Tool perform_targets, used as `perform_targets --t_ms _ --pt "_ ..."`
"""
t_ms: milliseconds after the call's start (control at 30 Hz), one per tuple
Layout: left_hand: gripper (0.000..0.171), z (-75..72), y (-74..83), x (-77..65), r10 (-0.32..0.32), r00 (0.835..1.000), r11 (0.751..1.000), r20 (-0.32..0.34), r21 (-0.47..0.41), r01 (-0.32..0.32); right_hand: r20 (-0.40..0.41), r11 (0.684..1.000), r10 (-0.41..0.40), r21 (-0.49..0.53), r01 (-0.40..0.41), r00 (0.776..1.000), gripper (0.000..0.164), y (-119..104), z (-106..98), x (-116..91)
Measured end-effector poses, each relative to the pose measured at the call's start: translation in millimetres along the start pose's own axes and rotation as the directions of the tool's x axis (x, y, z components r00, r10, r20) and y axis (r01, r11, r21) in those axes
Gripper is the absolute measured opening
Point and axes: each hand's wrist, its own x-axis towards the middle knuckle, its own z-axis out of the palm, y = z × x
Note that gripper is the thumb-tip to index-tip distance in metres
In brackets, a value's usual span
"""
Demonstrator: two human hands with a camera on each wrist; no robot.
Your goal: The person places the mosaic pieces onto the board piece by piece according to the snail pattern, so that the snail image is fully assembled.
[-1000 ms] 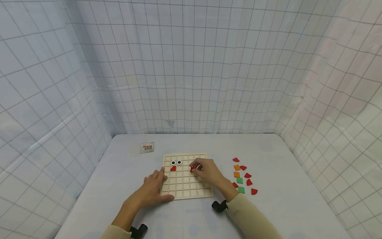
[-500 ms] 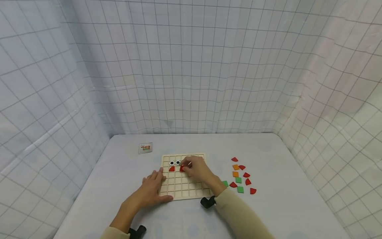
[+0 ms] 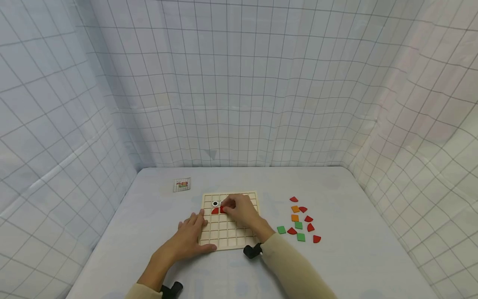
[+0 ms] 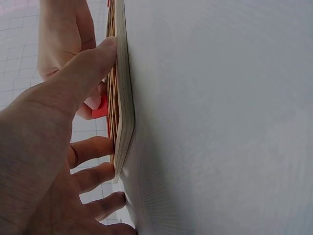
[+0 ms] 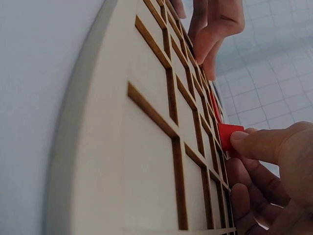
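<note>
A wooden grid board point(image 3: 228, 243) lies on the table, divided into square cells by thin ridges. My left hand point(image 3: 189, 237) rests on its left side, thumb at the front edge and fingers spread, as the left wrist view also shows. Between thumb and fingers my right hand point(image 3: 242, 209) pinches a red tile point(image 5: 228, 135) at the board's upper part. Just left of that tile, a red quarter-round tile point(image 3: 215, 211) sits in a cell. Above it is a white eye tile point(image 3: 215, 203) with a black pupil; a second eye tile is mostly hidden behind my right fingers.
Right of the board lie several loose red quarter-round tiles point(image 3: 316, 239), orange square tiles point(image 3: 295, 218) and green square tiles point(image 3: 301, 237). A small picture card point(image 3: 181, 185) lies at the back left of the white table point(image 3: 149, 216). Grid-patterned curtains surround the table.
My right hand has moved left across the board with the red tile, down to the cell beside the red quarter-round. A green tile beside the right wrist has come into view. The left hand stays put.
</note>
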Motion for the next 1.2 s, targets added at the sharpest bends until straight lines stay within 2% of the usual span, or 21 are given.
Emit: perform_targets --t_ms 367,567,800,967,1200 --pt "0.099 1.0 -1.0 1.4 -0.006 1.0 1.0 0.009 0.018 0.006 0.002 0.998 0.067 0.022 -0.067 0.998 0.009 -1.4 2.3 0.2" --pt "0.106 1.5 -2.0 2.5 -0.009 1.0 1.0 0.009 0.022 0.009 0.005 0.998 0.057 0.018 -0.057 0.998 0.008 1.0 3.1 0.3" --pt "0.105 0.7 -2.4 2.1 -0.005 1.0 1.0 0.012 0.018 0.005 0.036 0.999 0.039 -0.012 -0.039 0.999 0.006 1.4 2.3 -2.4" --pt "0.112 -0.5 -2.5 1.4 -0.005 1.0 1.0 0.014 0.015 0.005 0.033 1.0 0.017 0.002 -0.017 0.999 0.006 3.0 1.4 -4.8" --pt "0.125 -1.1 -1.2 -0.7 -0.004 1.0 1.0 0.017 0.002 0.004 0.039 0.999 0.035 0.015 -0.035 0.999 0.006 0.9 -1.4 -11.3"
